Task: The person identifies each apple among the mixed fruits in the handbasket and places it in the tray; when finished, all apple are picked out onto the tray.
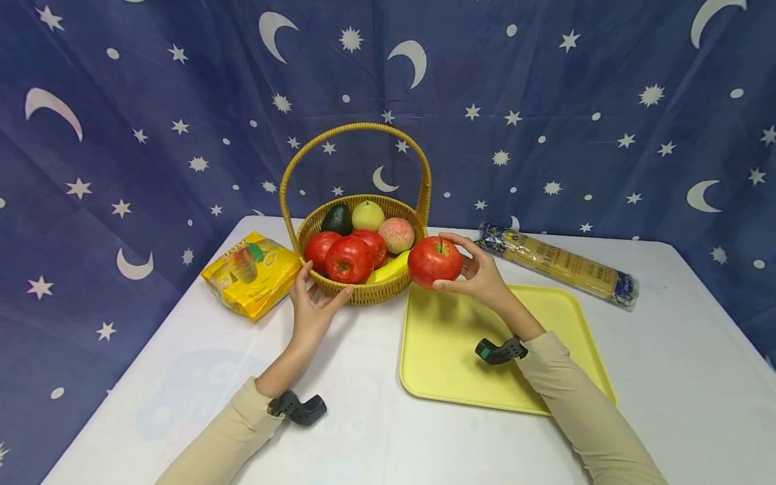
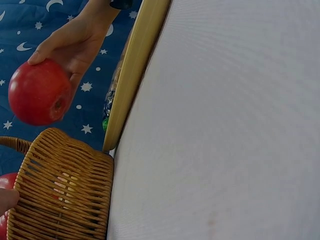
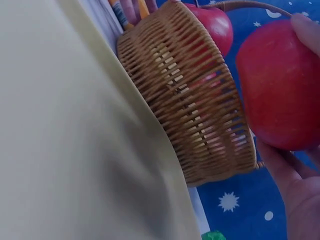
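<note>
My right hand [image 1: 481,276] grips a large red apple [image 1: 434,261] by its sides, stem up, above the yellow tray's far left corner and just right of the basket. My left hand [image 1: 312,313] holds the near left rim of the wicker basket [image 1: 378,292], its thumb at the front edge. Inside the basket lie several red apples [image 1: 349,260], an avocado [image 1: 337,219], a green pear [image 1: 367,215], a peach [image 1: 397,235] and a banana [image 1: 391,269]. From the left wrist view, the held apple [image 2: 40,92] shows its underside, raised beyond the basket.
The yellow tray [image 1: 448,364] lies right of the basket, under my right forearm. Behind it is a long clear pack of noodles [image 1: 558,265]. A yellow food bag [image 1: 251,275] sits left of the basket. A blue curtain with moons and stars [image 1: 545,101] hangs behind the white table [image 1: 364,438].
</note>
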The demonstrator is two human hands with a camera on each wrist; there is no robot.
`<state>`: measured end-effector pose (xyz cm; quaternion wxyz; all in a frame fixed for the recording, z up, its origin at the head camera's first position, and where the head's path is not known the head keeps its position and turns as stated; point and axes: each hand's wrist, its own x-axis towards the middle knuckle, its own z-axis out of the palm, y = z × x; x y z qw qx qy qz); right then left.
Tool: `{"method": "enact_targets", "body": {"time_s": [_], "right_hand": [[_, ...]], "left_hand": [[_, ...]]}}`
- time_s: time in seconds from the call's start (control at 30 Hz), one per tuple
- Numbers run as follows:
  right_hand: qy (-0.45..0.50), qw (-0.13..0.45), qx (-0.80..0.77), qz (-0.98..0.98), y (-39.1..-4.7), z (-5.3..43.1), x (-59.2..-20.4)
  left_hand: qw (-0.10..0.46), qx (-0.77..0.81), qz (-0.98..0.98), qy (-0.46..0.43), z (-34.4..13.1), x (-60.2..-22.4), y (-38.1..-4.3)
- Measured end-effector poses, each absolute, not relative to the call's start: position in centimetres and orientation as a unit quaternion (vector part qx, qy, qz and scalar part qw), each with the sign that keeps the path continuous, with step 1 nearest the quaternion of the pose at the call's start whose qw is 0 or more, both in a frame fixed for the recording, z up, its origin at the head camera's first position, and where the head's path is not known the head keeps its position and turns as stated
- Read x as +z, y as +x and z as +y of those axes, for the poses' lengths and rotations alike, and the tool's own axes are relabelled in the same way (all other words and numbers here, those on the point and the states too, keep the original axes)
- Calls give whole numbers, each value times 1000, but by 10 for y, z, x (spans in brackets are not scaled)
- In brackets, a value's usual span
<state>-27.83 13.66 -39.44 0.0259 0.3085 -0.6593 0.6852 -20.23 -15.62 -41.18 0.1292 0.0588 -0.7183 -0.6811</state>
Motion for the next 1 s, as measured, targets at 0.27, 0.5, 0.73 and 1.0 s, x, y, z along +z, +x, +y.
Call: {"method": "enact_targets", "body": {"time_s": [0.27, 0.5, 0.73, 1.0], "right_hand": [[317, 5, 683, -658, -279, 143, -395], [326, -5, 669, -668, -282, 147, -398], [320, -25, 657, -682, -284, 151, -403], [315, -38, 649, -692, -288, 154, -409]], "left_hand": [[133, -679, -719, 59, -158, -413, -201], [136, -678, -721, 53, -157, -415, -201], [132, -683, -717, 56, -156, -413, -202], [127, -684, -716, 57, -156, -412, -202]]}}
